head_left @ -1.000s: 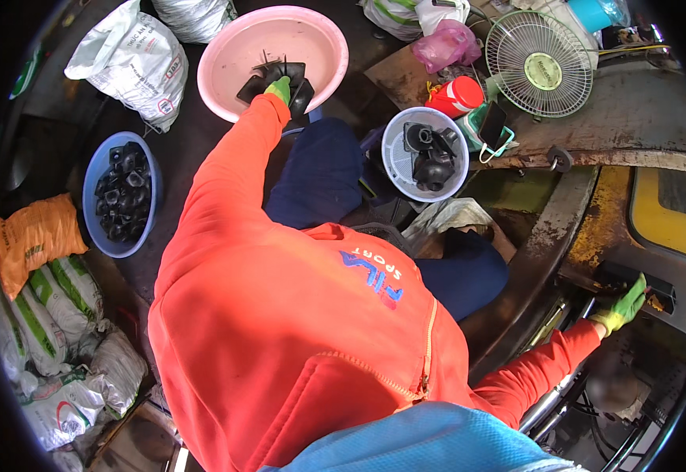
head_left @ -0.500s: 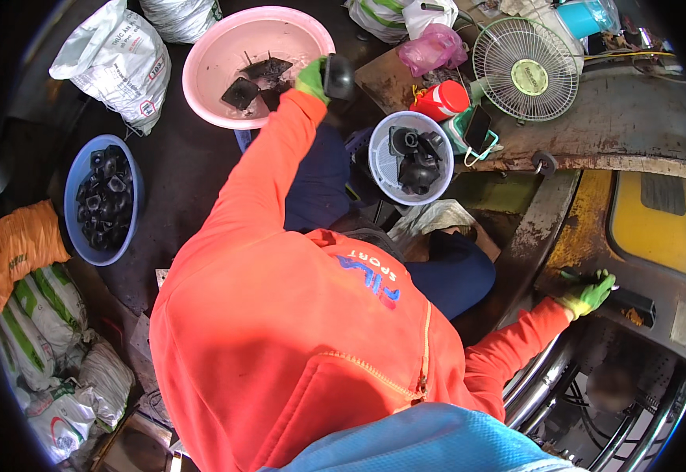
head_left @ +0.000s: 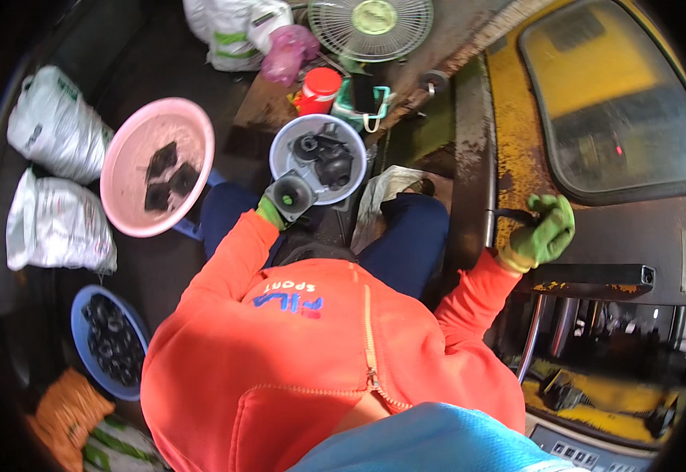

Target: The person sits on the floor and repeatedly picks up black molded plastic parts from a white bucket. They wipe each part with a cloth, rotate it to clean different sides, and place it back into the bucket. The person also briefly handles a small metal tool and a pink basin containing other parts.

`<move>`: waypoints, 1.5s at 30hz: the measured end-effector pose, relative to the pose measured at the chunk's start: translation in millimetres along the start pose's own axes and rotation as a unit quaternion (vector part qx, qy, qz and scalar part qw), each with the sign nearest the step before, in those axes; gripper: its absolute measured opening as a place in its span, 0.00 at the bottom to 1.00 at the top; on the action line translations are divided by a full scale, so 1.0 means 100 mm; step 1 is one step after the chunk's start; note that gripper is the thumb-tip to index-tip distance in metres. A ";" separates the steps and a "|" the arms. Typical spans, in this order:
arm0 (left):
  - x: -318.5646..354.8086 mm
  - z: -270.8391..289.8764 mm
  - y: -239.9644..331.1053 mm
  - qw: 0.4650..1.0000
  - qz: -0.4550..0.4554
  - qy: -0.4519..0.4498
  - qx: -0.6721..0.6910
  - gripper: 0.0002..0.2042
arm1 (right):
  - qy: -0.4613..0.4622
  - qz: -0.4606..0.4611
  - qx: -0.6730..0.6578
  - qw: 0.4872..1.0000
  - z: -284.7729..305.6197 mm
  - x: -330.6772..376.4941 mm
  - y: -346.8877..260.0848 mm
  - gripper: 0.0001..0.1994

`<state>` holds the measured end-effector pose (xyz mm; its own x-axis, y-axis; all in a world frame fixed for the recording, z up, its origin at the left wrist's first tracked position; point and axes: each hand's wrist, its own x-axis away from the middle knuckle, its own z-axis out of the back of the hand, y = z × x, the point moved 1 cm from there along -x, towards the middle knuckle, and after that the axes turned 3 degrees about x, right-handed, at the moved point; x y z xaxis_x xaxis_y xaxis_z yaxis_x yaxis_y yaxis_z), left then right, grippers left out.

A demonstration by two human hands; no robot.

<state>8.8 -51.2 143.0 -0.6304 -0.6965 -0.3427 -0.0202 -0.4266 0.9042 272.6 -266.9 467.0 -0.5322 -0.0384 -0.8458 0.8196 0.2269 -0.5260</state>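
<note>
Dark workshop floor spreads around me, with a few black parts left in the pink basin [head_left: 126, 212] at upper left. My left hand [head_left: 273, 206] is closed around a black round part [head_left: 292, 193] at the rim of the grey bowl [head_left: 284, 149], which already holds several. My right hand [head_left: 541, 234] is closed on a dark handle [head_left: 510, 213] at the yellow machine [head_left: 516, 141]; I judge the sorting partway through.

My green-gloved left hand [head_left: 273, 208] grips a dark round metal part [head_left: 291, 193] at the rim of the pale grey plastic bowl [head_left: 283, 149]; my green-gloved right hand [head_left: 539, 234] grasps a black handle [head_left: 510, 213] on the rusty yellow machine [head_left: 516, 149].
</note>
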 end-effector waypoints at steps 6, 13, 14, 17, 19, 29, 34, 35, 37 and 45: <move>-0.06 -0.03 -0.17 1.000 0.023 -0.006 0.019 0.15 | -0.019 -0.083 -0.097 0.992 0.56 -0.57 0.20 0.08; 0.03 -0.11 -0.19 0.998 0.005 -0.068 -0.013 0.09 | -0.147 -0.023 -0.232 0.961 1.21 -0.46 -0.10 0.12; 0.03 -0.14 -0.27 0.995 0.006 -0.096 -0.001 0.11 | -0.147 -0.018 -0.208 0.967 1.28 -0.44 -0.16 0.12; 0.08 -0.19 -0.56 0.967 0.064 -0.153 0.192 0.08 | -0.173 -0.005 -0.279 0.945 1.45 -0.36 -0.33 0.12; 0.13 -0.21 -0.73 0.971 0.023 -0.195 0.133 0.06 | -0.204 0.002 -0.315 0.927 1.54 -0.33 -0.45 0.13; 0.26 -0.26 -1.47 0.867 0.189 -0.219 0.405 0.07 | -0.094 -0.016 -0.325 0.941 1.73 -0.22 -0.69 0.13; 0.35 -0.25 -1.71 0.738 0.296 -0.218 0.566 0.11 | -0.107 0.018 -0.292 0.950 1.70 -0.22 -0.68 0.13; 0.35 -0.27 -1.72 0.763 0.290 -0.200 0.542 0.11 | -0.095 0.018 -0.291 0.952 1.69 -0.23 -0.67 0.13; 0.36 -0.31 -1.70 0.789 0.284 -0.178 0.514 0.10 | -0.033 0.035 -0.214 0.976 1.69 -0.20 -0.65 0.16; 0.38 -0.23 -1.68 0.784 0.316 -0.147 0.514 0.09 | -0.055 0.095 -0.139 0.984 1.78 -0.17 -0.55 0.20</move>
<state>6.0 -18.6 -27.8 -0.9152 -0.3540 0.1927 -0.1513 0.7450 0.6497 274.5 -452.2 494.5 -0.3363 -0.0703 -0.9391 0.8046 0.4967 -0.3253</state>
